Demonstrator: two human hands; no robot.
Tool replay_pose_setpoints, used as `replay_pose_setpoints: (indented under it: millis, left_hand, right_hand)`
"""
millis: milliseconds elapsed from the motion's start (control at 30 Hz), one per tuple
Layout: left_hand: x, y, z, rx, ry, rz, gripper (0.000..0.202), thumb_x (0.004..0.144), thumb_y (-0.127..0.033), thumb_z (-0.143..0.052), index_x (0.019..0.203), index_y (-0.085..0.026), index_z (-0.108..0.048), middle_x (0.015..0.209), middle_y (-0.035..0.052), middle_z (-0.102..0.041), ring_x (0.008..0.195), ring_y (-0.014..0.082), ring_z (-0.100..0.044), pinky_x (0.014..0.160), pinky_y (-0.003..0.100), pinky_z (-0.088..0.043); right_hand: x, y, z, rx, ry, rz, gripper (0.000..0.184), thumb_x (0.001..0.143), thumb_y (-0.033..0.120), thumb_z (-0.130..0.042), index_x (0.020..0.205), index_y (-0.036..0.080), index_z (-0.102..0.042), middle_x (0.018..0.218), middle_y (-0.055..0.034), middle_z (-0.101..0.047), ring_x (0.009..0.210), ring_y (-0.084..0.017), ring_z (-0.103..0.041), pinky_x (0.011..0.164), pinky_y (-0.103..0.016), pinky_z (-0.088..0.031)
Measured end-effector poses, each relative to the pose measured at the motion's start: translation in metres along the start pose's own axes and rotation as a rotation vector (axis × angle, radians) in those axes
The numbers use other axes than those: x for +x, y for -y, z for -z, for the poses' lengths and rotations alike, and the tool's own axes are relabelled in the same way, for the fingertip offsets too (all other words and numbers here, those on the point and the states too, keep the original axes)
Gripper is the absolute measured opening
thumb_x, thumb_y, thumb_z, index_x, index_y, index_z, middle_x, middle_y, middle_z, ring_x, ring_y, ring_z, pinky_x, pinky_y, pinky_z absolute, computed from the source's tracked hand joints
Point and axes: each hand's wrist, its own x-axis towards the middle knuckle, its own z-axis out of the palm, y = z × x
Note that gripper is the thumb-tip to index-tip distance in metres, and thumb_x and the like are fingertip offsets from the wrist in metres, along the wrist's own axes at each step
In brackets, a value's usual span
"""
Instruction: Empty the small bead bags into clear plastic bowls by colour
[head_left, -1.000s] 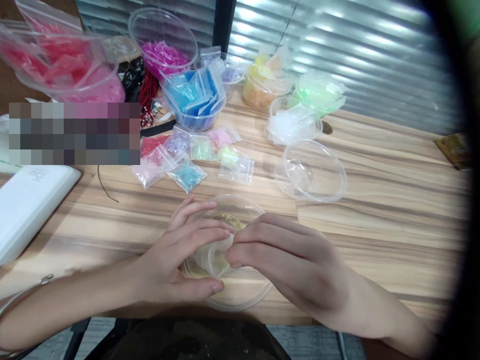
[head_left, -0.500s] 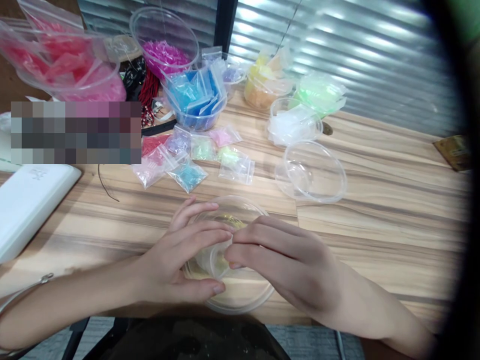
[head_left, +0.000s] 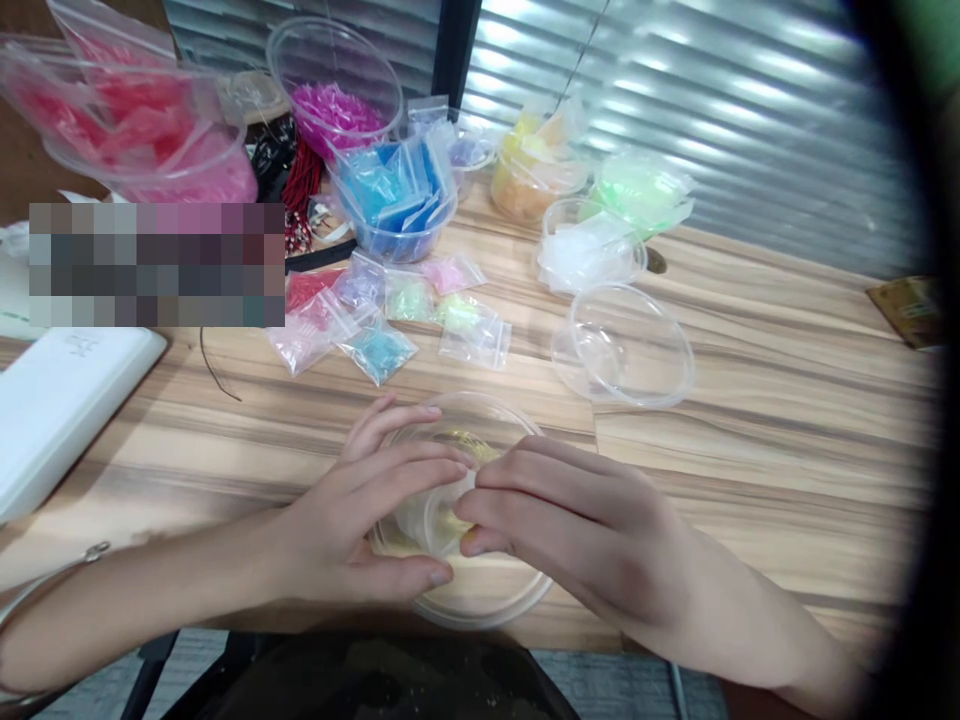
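A clear round plastic bowl stands near the table's front edge, with some thin yellow strands in it. My left hand reaches over the bowl's left side, fingers and thumb spread apart. Between that thumb and the fingers a translucent rounded piece shows; whether it is a small cup or a bag I cannot tell. From the right comes my right hand, its fingertips pinched together above the bowl. A speck of yellow shows at the pinch, but what it holds is mostly hidden.
Behind the bowl lie several small zip bags of coloured bits. A second clear container stands to the right. Tubs of blue packets, white packets and magenta shreds line the back. A white device is at left.
The right hand has shifted slightly right and its thumb tip shows more below the fingers. The left hand keeps nearly the same pose over the bowl.
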Motion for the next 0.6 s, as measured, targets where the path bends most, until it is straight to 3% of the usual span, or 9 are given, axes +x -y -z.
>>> replay_pose_setpoints:
  millis: [200, 367, 600]
  left_hand:
    - [0.0009, -0.0003, 0.0004, 0.003, 0.005, 0.004, 0.055, 0.089, -0.043, -0.065, 0.136, -0.024, -0.043, 0.130, 0.0082, -0.060, 0.141, 0.0286, -0.032, 0.122, 0.052, -0.013]
    - [0.0007, 0.0000, 0.0008, 0.017, 0.004, -0.003, 0.056, 0.088, -0.043, -0.067, 0.136, -0.023, -0.044, 0.129, 0.0085, -0.061, 0.141, 0.0282, -0.033, 0.122, 0.050, -0.014]
    - [0.0020, 0.0025, -0.0009, 0.017, 0.014, -0.015, 0.057, 0.090, -0.044, -0.065, 0.137, -0.021, -0.042, 0.128, 0.0087, -0.060, 0.141, 0.0271, -0.030, 0.122, 0.047, -0.011]
  right_hand:
    - [0.0018, 0.0012, 0.0005, 0.013, -0.045, -0.018, 0.019, 0.103, 0.018, -0.046, 0.111, 0.015, -0.063, 0.101, -0.0029, -0.063, 0.091, -0.011, -0.055, 0.087, -0.020, -0.046]
    - [0.0006, 0.0038, 0.0025, -0.050, -0.014, 0.015, 0.025, 0.104, 0.017, -0.042, 0.118, 0.012, -0.062, 0.109, -0.0062, -0.061, 0.097, -0.014, -0.054, 0.084, -0.023, -0.045]
    - [0.0017, 0.0044, 0.0008, -0.025, 0.002, 0.045, 0.035, 0.104, 0.021, -0.043, 0.137, 0.011, -0.050, 0.122, -0.0092, -0.059, 0.115, -0.014, -0.051, 0.101, -0.022, -0.040]
